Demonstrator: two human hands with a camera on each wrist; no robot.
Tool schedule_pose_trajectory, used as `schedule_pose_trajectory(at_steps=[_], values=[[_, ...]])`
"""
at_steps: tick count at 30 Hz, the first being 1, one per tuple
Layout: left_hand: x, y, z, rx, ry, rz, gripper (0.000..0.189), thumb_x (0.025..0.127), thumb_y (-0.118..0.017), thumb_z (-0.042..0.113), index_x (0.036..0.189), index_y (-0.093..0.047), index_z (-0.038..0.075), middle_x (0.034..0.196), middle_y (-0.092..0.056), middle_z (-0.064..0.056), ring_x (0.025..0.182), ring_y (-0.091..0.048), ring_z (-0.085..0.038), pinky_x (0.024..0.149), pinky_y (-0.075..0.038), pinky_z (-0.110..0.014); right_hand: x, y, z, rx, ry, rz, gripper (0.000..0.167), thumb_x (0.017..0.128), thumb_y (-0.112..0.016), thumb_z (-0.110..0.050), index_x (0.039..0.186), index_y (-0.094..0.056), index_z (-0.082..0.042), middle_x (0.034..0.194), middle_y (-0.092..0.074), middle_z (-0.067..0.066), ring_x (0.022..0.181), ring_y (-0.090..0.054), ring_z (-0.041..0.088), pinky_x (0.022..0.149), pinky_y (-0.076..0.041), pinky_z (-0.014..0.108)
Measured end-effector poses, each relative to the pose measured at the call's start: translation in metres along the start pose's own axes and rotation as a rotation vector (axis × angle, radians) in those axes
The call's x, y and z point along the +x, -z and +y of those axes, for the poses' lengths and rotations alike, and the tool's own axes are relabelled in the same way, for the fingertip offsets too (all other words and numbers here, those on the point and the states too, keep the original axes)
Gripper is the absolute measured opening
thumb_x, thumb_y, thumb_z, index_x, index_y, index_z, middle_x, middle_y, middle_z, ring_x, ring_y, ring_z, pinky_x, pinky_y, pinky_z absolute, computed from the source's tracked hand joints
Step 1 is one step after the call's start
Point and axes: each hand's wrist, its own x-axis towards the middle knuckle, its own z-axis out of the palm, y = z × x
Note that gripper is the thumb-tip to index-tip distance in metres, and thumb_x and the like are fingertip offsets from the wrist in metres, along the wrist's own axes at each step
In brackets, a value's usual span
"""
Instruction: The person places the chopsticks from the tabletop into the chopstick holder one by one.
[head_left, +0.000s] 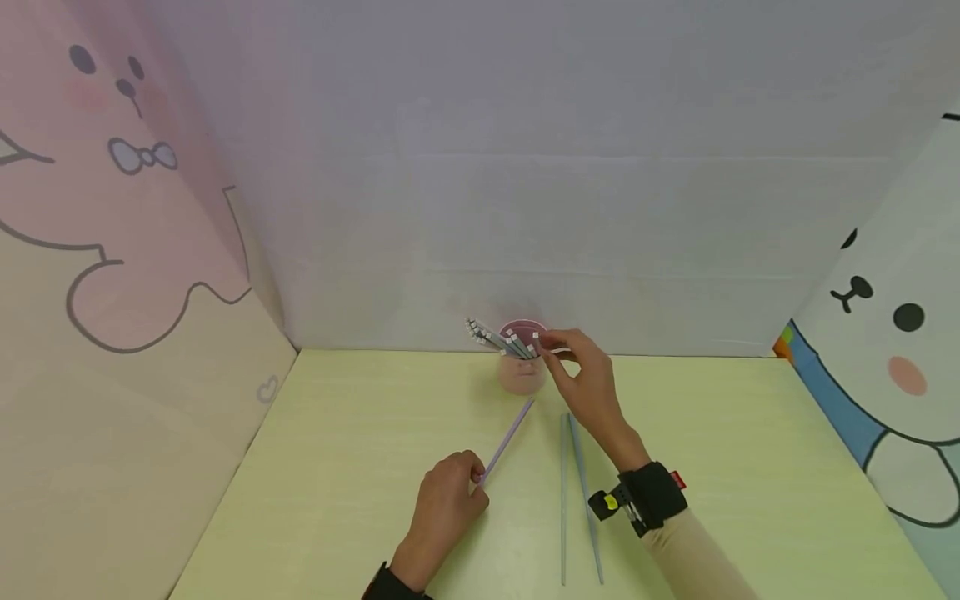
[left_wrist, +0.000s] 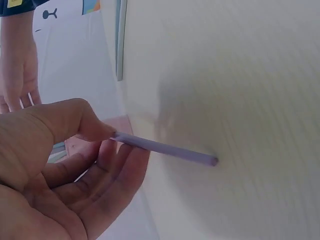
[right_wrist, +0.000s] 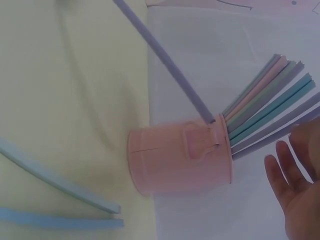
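Between thumb and fingers, my left hand (head_left: 448,498) pinches a slim purple stick (left_wrist: 165,150). It slants away from me above the table, its far end near the pink cup in the head view. My right hand (head_left: 588,379) is at the right side of the pink cup (right_wrist: 175,160), thumb and index finger pinching the top end of a purple stick (right_wrist: 280,131) that stands in it. Several pastel sticks (right_wrist: 272,107) in blue, green, pink and purple lean out of the cup's mouth. The cup stands upright; its inside is mostly hidden.
A pale green stick (head_left: 564,500) and a blue stick (head_left: 585,500) lie side by side on the light yellow table (head_left: 322,467), left of my right forearm. Behind the cup rises a pale cloth wall (head_left: 450,208), with cartoon-printed panels at both sides.
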Motion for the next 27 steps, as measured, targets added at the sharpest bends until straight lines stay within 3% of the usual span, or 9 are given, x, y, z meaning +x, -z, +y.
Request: schedule_pose_trajectory(at_steps=[9,12,16,20,27], values=[[0.004,0.000,0.009,-0.064,-0.002,0.021,0.021,0.074,-0.075,-0.004,0.087,-0.068,0.010,0.077,-0.064,0.005,0.059,-0.048,-0.003,0.052,-0.040,-0.023,-0.047,-0.002,-0.001,0.047,-0.092,0.061,0.024,0.095,-0.074,-0.005,0.119,-0.070,-0.005,0.112,-0.070,0.006,0.104,-0.068,0.021,0.088,-0.055,0.018],[0.006,0.000,0.011,-0.121,0.004,0.025,0.021,0.074,-0.075,-0.004,0.088,-0.068,0.010,0.078,-0.066,0.004,0.054,-0.048,0.000,0.050,-0.041,-0.022,-0.058,-0.005,-0.006,0.128,-0.147,0.070,0.026,0.094,-0.073,-0.001,0.120,-0.068,0.000,0.111,-0.070,0.014,0.102,-0.067,0.027,0.086,-0.055,0.018],[0.008,-0.002,0.013,-0.248,0.036,0.009,0.022,0.075,-0.074,-0.005,0.090,-0.070,0.011,0.079,-0.069,0.004,0.049,-0.052,0.002,0.047,-0.045,-0.022,-0.068,-0.010,-0.012,0.247,-0.254,0.040,0.028,0.095,-0.071,0.001,0.122,-0.065,0.006,0.110,-0.069,0.021,0.100,-0.068,0.033,0.082,-0.057,0.023],[0.007,-0.004,0.017,-0.360,0.078,-0.027,0.022,0.076,-0.072,-0.003,0.092,-0.070,0.012,0.082,-0.070,0.005,0.052,-0.058,0.001,0.047,-0.049,-0.022,-0.077,-0.013,-0.018,0.273,-0.336,-0.021,0.029,0.096,-0.072,-0.005,0.124,-0.065,0.001,0.109,-0.070,0.014,0.097,-0.070,0.027,0.079,-0.059,0.026],[0.007,-0.008,0.023,-0.446,0.108,-0.050,0.021,0.078,-0.074,0.001,0.095,-0.071,0.014,0.085,-0.072,0.004,0.056,-0.062,-0.003,0.051,-0.052,-0.024,-0.087,-0.014,-0.019,0.367,-0.353,-0.053,0.030,0.097,-0.073,-0.010,0.123,-0.062,-0.001,0.109,-0.069,0.012,0.095,-0.071,0.026,0.080,-0.061,0.030]])
